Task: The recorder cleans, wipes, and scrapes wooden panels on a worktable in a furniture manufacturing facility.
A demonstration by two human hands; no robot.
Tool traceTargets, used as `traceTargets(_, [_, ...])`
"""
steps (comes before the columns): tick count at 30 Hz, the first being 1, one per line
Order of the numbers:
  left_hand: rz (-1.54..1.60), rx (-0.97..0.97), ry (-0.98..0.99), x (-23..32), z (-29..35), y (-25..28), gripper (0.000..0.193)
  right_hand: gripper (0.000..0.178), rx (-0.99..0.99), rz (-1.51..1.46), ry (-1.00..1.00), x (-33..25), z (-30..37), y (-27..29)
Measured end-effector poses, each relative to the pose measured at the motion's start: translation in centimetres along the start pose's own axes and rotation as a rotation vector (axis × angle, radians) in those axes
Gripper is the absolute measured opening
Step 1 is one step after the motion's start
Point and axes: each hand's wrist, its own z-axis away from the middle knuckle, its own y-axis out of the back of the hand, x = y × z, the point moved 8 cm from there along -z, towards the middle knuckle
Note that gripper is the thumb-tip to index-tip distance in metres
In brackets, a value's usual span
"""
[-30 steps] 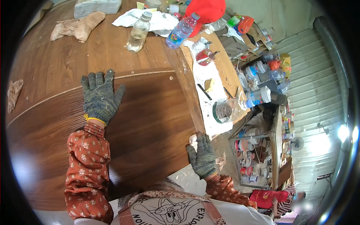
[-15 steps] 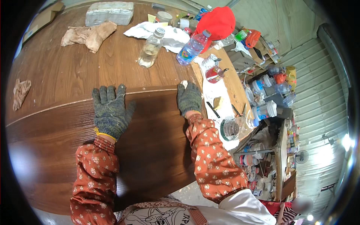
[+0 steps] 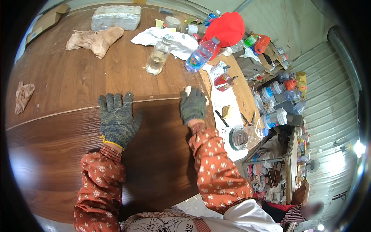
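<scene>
Brown panel (image 3: 162,154), flat under left hand (image 3: 118,119)

The left hand (image 3: 117,119) lies on the panel (image 3: 160,135), the right hand (image 3: 193,104) at its far right corner; beyond stand two bottles (image 3: 157,61), a hat (image 3: 228,29) apparently behind the rightmost.

Gloved left fingers (image 3: 118,102) rest on a dark panel (image 3: 158,147).

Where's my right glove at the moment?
In the head view, near the middle, your right glove is at the far edge of the dark board, left of the white sheet.
</scene>
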Motion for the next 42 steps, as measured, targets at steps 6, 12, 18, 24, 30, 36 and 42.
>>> traceTargets(6, [-0.029, 0.007, 0.0, -0.6, 0.1, 0.3, 0.058, 0.031, 0.202, 0.008, 0.41, -6.2, 4.9, 1.6])
traceTargets(12, [-0.009, 0.032, -0.01, 0.2, 0.2, 0.1, 0.059, 0.032, 0.17, 0.007, 0.044, 0.4, -1.1, -1.0])
traceTargets(18, [-0.013, 0.047, -0.019, 0.1, 0.0, -0.8, 0.05, 0.018, 0.311, -0.27, 0.57, -15.4, 4.4, 2.4])
traceTargets(24, [0.035, 0.109, 0.028, -1.5, 0.0, -0.3, 0.046, 0.014, 0.178, -0.302, 0.471, -3.4, 1.2, 1.3])
traceTargets(30, [0.048, 0.133, 0.04, -1.5, 0.0, 0.2, 0.04, 0.02, -0.022, -0.001, 0.55, -9.6, 1.9, 1.7])
traceTargets(36, [0.069, 0.199, 0.058, -3.0, 0.7, -0.3, 0.038, 0.017, 0.209, -0.352, 0.833, -16.3, 4.2, 3.9])
traceTargets(42, [0.032, 0.201, 0.028, -1.4, 0.0, -0.1, 0.036, 0.019, 0.258, 0.022, 0.381, -2.5, 1.0, 1.7])
